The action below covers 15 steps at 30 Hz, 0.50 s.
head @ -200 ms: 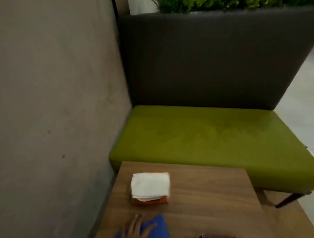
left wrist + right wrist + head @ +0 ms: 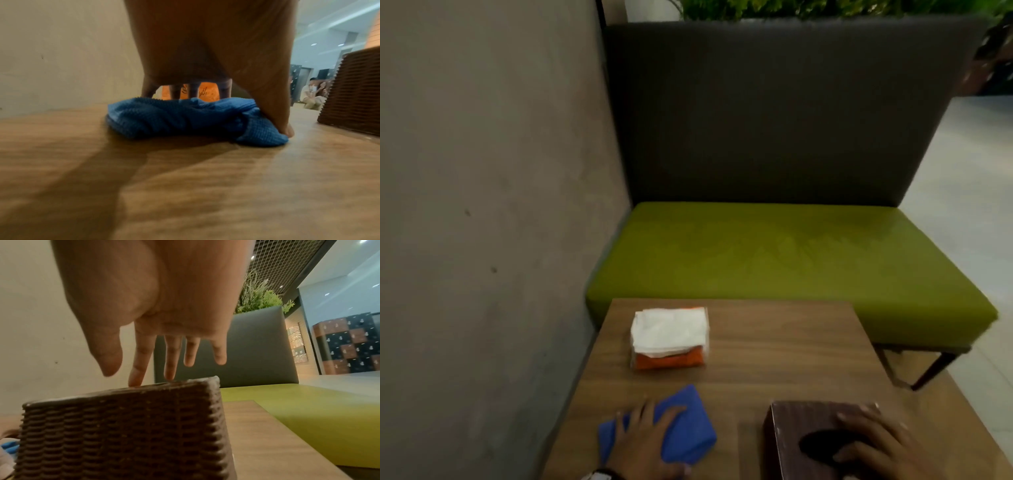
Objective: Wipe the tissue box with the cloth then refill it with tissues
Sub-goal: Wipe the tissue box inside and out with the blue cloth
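Wicker tissue box (image 2: 804,442) cropped, fingertips (image 2: 287,129) cloth-hidden (image 2: 185,120)

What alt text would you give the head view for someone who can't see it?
Left hand rests on a blue cloth while the right hand lies atop a dark tissue box, both on a wooden table. A tissue pack sits farther back, before a green bench.

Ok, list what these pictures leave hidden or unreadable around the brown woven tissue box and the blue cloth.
- Inside of the brown woven tissue box: head view shows only a dark opening, partly covered by the right hand.
- Box's near end: cut by the head view's bottom edge.
- Writing on the orange tissue pack: left wrist view, blurred behind the left hand, over the blue cloth.
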Motion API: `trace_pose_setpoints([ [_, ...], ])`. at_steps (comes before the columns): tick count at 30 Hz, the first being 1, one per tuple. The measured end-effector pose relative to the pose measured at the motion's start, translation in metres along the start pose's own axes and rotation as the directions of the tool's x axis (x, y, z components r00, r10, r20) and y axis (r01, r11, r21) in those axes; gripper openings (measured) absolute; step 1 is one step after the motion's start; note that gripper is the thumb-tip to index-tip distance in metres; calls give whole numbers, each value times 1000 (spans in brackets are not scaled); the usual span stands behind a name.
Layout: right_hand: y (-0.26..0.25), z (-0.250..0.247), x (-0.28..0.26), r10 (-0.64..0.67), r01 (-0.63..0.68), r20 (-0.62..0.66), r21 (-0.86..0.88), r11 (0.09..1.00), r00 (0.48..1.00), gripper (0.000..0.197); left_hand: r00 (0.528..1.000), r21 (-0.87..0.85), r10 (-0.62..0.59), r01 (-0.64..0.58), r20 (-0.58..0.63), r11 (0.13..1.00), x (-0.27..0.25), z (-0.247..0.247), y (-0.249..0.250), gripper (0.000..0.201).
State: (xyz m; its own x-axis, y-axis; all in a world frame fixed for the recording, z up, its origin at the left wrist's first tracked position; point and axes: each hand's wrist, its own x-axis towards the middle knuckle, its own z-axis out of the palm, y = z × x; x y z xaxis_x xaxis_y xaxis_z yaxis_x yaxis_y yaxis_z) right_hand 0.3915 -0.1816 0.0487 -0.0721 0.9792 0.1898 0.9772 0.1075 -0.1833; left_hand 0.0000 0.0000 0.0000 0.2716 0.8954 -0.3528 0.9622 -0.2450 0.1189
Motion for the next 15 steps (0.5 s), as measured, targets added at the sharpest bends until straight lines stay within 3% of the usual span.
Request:
trace_pose_setpoints([
  [1, -22, -4, 9, -20, 12, 145, 60, 998, 989, 19, 995, 39, 81, -83, 51, 996, -6, -11, 2, 86],
  [3, -55, -15, 20, 30, -50, 230, 80, 996, 973, 28, 980, 43, 131, -138, 149, 989, -28, -23, 12, 81],
  [6, -72, -31, 26, 91, -145, 337, 138, 980, 937, 21, 987, -5, 150, -151, -59, 989, -32, -27, 17, 63],
  [8, -88, -36, 25, 157, -208, 361, 107, 972, 919, 25, 988, -190, 140, -150, -64, 970, -43, -27, 24, 54],
  [9, -97, -41, 26, 187, -226, 352, 74, 971, 917, 27, 987, -353, 99, -138, -125, 925, -44, -24, 25, 50],
  [11, -109, -43, 26, 261, -287, 354, 21, 958, 898, 31, 969, -668, -13, -160, -246, 727, -51, -22, 32, 44],
  [13, -126, -40, 25, 329, -355, 333, 18, 935, 883, 33, 935, -832, -101, -249, -340, 496, -60, -21, 41, 37],
  [15, -142, -34, 23, 347, -360, 294, -11, 933, 890, 36, 917, -877, -112, -323, -383, 357, -72, -22, 54, 36],
])
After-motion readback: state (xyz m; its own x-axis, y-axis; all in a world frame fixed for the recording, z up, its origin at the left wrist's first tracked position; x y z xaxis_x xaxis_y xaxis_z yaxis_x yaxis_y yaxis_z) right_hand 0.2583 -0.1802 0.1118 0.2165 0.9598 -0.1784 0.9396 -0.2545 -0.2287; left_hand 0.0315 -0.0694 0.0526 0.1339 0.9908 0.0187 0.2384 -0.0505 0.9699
